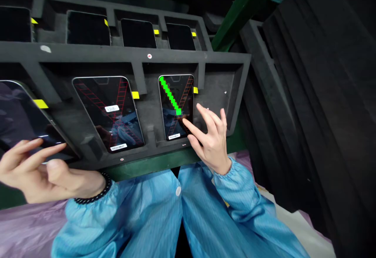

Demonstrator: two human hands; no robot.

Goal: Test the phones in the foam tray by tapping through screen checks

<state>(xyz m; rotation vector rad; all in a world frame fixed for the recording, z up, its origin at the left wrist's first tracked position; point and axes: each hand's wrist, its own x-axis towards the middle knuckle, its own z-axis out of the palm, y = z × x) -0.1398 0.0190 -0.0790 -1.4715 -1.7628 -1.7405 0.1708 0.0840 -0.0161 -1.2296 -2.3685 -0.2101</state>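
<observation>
A black foam tray (152, 93) holds phones in slots. My right hand (210, 140) is spread, its index fingertip touching the screen of the right phone (177, 107), where a green stepped line runs from the top left corner down to my finger over a red crossed grid. The middle phone (110, 111) shows the same red grid with no green. My left hand (41, 170) rests by the lower edge of the left phone (26, 119), fingers extended and apart, touching its dark screen edge.
A back row of several dark phones (138, 34) with yellow tabs sits in the upper tray. Stacked black foam trays (317, 93) rise at the right. A green frame bar (237, 11) crosses above. My blue sleeves lie over a purple cover (23, 226).
</observation>
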